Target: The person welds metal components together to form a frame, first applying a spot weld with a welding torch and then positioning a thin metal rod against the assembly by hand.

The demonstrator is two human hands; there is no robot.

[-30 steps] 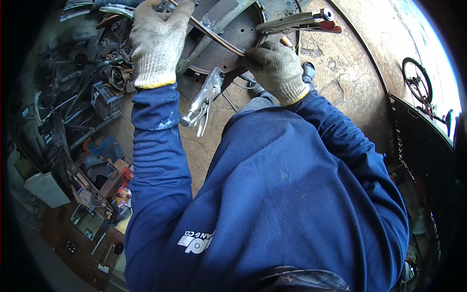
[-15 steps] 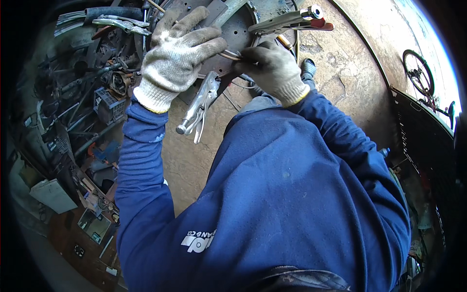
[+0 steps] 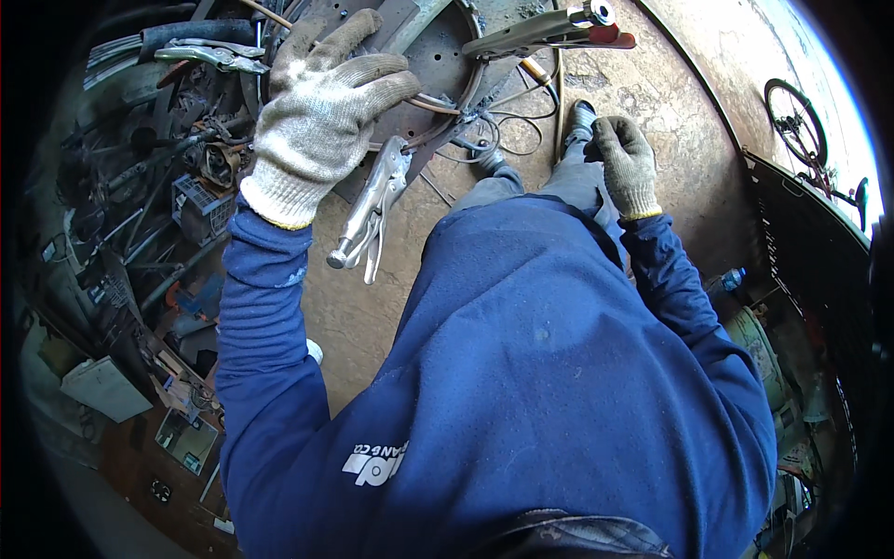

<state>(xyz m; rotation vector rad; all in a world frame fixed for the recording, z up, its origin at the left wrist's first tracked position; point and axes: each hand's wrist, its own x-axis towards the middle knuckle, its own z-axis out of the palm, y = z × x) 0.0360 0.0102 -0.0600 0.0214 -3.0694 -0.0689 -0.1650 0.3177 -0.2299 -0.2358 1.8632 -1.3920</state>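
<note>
a bicycle (image 3: 817,172) stands at far right; a grey crate (image 3: 203,209) sits among metal scrap (image 3: 154,154) at left.

Top edge cut off the metal plate (image 3: 449,70); left hand (image 3: 321,121) covered part of it and a stretch of thin rod (image 3: 436,105). Right hand (image 3: 626,168) was curled — palm side hidden, grip unreadable. Clutter (image 3: 130,140) at far left — too shadowed to sort.

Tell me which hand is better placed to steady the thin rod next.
Likely the left hand: it is spread open over the thin rod. The right hand is well clear of it, off to the right.
</note>
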